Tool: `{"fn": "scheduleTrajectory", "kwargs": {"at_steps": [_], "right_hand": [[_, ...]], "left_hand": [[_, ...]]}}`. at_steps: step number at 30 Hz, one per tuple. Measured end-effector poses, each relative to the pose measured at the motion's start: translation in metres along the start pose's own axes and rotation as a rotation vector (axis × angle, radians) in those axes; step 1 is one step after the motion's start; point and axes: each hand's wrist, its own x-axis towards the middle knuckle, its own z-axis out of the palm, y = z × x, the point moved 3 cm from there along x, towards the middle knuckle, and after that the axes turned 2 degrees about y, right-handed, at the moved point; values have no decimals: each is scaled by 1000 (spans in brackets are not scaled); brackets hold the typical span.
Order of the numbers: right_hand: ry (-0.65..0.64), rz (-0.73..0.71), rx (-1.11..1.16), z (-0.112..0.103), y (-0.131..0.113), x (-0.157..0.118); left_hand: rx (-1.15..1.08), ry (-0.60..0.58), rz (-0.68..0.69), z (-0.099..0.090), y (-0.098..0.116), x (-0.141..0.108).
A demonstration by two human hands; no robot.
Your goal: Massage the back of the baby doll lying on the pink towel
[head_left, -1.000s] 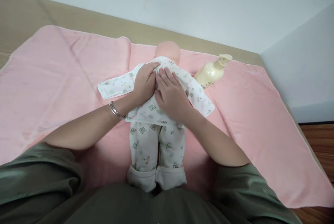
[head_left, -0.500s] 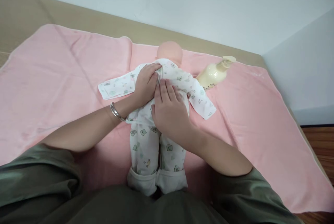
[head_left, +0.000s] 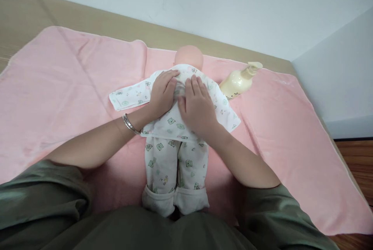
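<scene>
A baby doll [head_left: 189,56] lies with its head away from me, its features not showing. It wears a white printed top [head_left: 175,127] and matching trousers [head_left: 163,164] with turned-up cuffs. On the left side of the doll's upper body rests my left hand [head_left: 163,91], flat, fingers stretched toward the head. My right hand [head_left: 199,104] lies flat on the right side of the top, fingers extended and thumb a little apart. Neither hand grasps anything. The sleeves spread out to both sides.
Beneath the doll is a pink blanket [head_left: 291,145] over a tan surface [head_left: 96,15]. A cream pump bottle [head_left: 237,82] lies tilted beside the right sleeve. A white wall [head_left: 218,5] rises behind, and brown wooden flooring [head_left: 354,157] shows at the right.
My right hand has moved up and slightly right along the doll's upper body, and the top's lower hem now lies smooth over the trousers. My left hand stays in place.
</scene>
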Motion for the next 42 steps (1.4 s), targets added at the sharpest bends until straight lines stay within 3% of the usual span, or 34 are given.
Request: {"fn": "scheduleTrajectory", "kwargs": {"at_steps": [3,6,9,11,13,16,24,28,34,36,39,42], "right_hand": [[33,-78,-72,1,-22,-19],[32,-140,-69,2,-26,-20],[-34,-141,2,1,-8,1],[-68,-44,61,0,13,18],[-54,68,103,0,32,32],[-14,113,129,3,43,38],[115,90,-16,1,11,5],[92,51,7,0,8,4],[3,119,134,2,37,32],[1,125,116,1,37,33],[7,120,72,-4,25,23],[18,82,17,-8,5,5]], "left_hand": [[12,-5,-30,-1,0,-1],[25,-21,-65,-2,0,-1],[32,-27,-61,-2,1,-1],[38,-34,-46,-3,2,-1],[43,-40,-36,-3,3,-2],[57,-45,-40,-3,4,-3],[214,-92,-126,1,1,8],[241,-170,-88,2,0,14],[243,-240,65,2,35,-18],[247,-280,56,2,44,-25],[220,-313,-20,3,35,-14],[159,-257,-105,2,8,9]]}}
